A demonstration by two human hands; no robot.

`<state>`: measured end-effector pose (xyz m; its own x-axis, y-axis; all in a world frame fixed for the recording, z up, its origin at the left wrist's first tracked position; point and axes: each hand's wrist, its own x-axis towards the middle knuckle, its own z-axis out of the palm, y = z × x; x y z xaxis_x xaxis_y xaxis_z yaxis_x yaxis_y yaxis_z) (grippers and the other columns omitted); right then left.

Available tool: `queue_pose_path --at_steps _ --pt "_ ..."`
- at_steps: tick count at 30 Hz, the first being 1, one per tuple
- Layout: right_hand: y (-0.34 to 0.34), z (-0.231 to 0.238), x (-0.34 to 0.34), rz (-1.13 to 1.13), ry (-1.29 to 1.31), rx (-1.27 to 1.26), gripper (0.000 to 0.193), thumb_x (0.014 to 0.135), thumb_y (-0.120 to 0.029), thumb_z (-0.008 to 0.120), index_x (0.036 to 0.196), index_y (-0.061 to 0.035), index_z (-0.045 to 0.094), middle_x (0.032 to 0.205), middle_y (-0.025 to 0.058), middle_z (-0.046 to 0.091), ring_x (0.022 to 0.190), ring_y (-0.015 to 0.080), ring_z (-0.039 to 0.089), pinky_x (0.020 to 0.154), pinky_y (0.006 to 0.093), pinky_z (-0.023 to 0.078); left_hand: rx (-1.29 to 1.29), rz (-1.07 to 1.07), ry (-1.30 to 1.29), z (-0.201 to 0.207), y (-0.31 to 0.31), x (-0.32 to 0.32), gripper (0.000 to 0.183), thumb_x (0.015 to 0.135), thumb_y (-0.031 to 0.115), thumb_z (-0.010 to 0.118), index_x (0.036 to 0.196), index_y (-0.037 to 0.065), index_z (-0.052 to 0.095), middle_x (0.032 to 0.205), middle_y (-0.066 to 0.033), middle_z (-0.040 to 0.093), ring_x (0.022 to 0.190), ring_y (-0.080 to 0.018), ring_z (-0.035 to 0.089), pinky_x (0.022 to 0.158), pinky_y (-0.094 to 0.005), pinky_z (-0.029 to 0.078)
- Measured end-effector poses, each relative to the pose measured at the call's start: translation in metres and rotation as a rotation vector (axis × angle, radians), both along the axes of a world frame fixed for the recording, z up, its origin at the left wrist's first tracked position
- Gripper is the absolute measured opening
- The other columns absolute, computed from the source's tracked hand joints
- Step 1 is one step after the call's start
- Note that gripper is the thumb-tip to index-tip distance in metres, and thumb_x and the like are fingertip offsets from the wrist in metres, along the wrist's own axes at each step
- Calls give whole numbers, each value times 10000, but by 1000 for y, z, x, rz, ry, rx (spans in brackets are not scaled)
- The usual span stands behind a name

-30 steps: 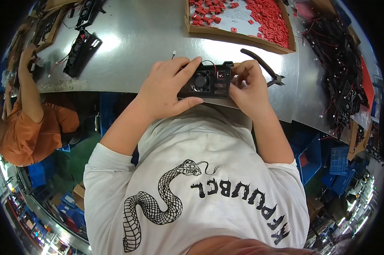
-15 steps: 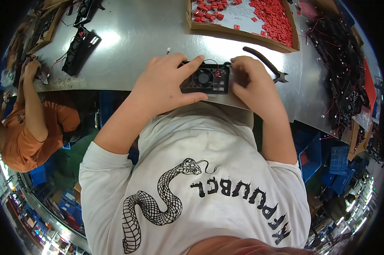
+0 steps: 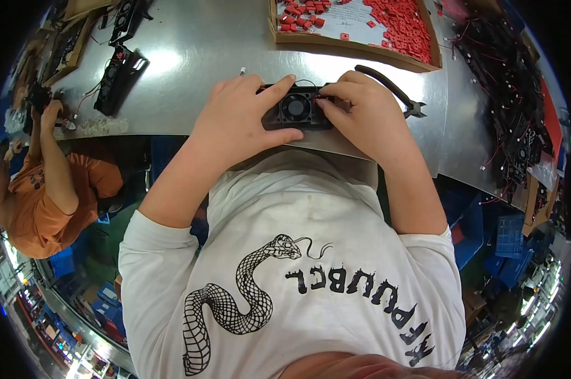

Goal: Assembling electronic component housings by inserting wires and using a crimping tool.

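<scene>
On the metal table in front of me lies a black plastic housing (image 3: 322,120) with a small square cooling fan (image 3: 295,108) set in it. My left hand (image 3: 235,117) grips its left end, thumb along the near edge and index finger along the far edge. Just right of the fan, my right hand (image 3: 371,114) pinches at a small red part (image 3: 318,99) inside the housing; the fingertips partly cover it. A thin wire arcs over the housing's far edge, and a white connector (image 3: 242,71) pokes out beyond my left hand.
Side cutters (image 3: 414,108) lie right of my right hand. Beyond is a cardboard tray (image 3: 355,50) of small red parts. Black housings with wires (image 3: 519,120) are heaped at right; others (image 3: 113,82) lie at left. A co-worker in an orange shirt (image 3: 45,196) works at far left.
My right hand has moved left from the housing's right end onto the red part beside the fan, its fingers now pinched there. My left hand keeps its grip.
</scene>
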<state>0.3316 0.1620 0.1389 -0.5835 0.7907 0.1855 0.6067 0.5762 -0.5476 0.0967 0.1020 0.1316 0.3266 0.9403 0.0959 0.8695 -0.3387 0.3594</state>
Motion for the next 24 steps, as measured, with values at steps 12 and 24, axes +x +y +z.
queue_pose_path --at_steps 12,24 --pt "18 13 5 166 -59 -81 162 840 -150 778 941 -25 756 852 87 673 762 241 653 690 353 520 -22 30 41 1 -10 8 782 787 582 782 1429 183 580 1002 -98 631 973 -291 614 915 -433 452" --pt "153 5 31 -186 -391 31 241 888 -179 671 1029 1 746 894 199 734 805 322 725 817 397 568 15 45 -25 -4 -14 12 785 793 606 767 1424 175 585 1003 -105 635 989 -291 612 915 -430 448"
